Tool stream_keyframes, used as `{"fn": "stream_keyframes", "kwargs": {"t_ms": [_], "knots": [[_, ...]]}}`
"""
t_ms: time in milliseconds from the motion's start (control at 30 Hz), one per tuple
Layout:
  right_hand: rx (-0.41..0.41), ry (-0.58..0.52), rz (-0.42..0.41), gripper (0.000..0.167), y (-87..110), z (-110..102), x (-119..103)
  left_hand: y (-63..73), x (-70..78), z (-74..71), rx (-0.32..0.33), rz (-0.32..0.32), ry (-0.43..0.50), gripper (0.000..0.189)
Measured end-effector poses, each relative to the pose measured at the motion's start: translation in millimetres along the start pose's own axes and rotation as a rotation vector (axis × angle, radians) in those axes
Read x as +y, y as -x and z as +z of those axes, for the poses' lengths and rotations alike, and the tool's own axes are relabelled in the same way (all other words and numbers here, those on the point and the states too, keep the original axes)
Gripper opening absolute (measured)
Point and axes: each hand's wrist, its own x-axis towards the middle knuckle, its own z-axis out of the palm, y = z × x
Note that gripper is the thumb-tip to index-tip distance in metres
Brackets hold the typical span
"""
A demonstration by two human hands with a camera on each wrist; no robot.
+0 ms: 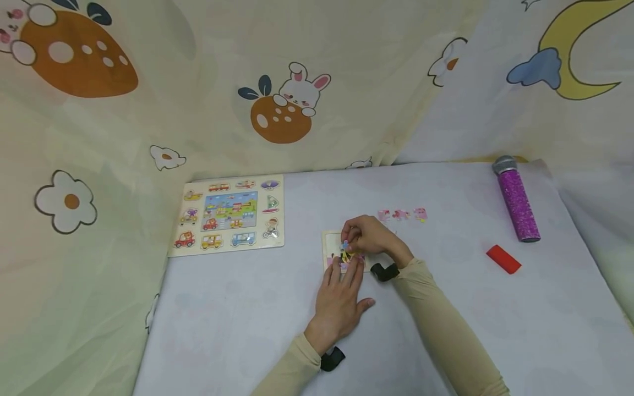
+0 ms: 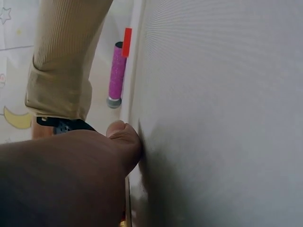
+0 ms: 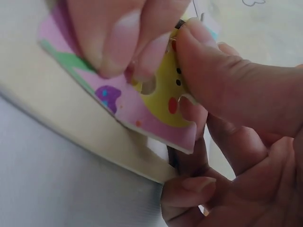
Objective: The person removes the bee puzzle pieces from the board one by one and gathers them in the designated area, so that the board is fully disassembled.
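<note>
My right hand (image 1: 371,236) pinches a pink-and-yellow jigsaw piece (image 3: 170,111) between thumb and fingers, just over a small pale puzzle board (image 1: 329,238). My left hand (image 1: 339,305) lies with its fingers extended, their tips resting on the joined pieces at the near side of that board. In the right wrist view, left fingertips (image 3: 113,52) press on a pink part with a green strip and a purple spot. Fingers hide much of the picture. Only the thumb and back of my left hand (image 2: 94,156) appear in the left wrist view.
Several loose pink pieces (image 1: 400,214) lie beyond my right hand. A larger vehicle puzzle board (image 1: 228,250) is at the left. On the right lie a glittery purple microphone (image 1: 519,203) and a red block (image 1: 503,259). A printed curtain (image 1: 208,110) borders the table's far side.
</note>
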Motion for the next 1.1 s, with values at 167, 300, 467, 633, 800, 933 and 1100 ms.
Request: {"fn": "stream_keyframes", "kwargs": {"t_ms": [167, 300, 467, 633, 800, 933, 1100], "knots": [[0.002, -0.021, -0.010, 0.019, 1.3, -1.0, 0.7, -1.5, 0.3, 1.7, -0.012, 0.006, 0.014, 0.085], [-0.006, -0.038, -0.020, 0.017, 2.1, -2.4, 1.9, -3.9, -0.1, 2.9, 0.001, 0.007, 0.045, 0.086], [-0.020, -0.025, -0.024, 0.012, 1.9, -4.5, 1.8, -5.8, -1.6, 3.7, 0.003, 0.007, 0.075, 0.084], [-0.021, -0.013, -0.027, 0.008, 1.2, -5.7, 0.4, -6.9, -2.0, 3.0, -0.002, 0.002, 0.070, 0.084], [-0.020, -0.029, -0.053, 0.009, -0.3, -5.6, -0.4, -8.0, -1.4, 1.3, 0.013, -0.002, 0.055, 0.083], [-0.024, -0.057, -0.040, 0.013, -1.9, -4.6, 2.4, -8.5, 0.2, 1.3, 0.014, -0.009, 0.045, 0.083], [-0.040, -0.083, -0.050, 0.014, -1.2, -4.2, 4.4, -8.3, 1.1, 1.1, 0.017, -0.014, 0.032, 0.082]]}}
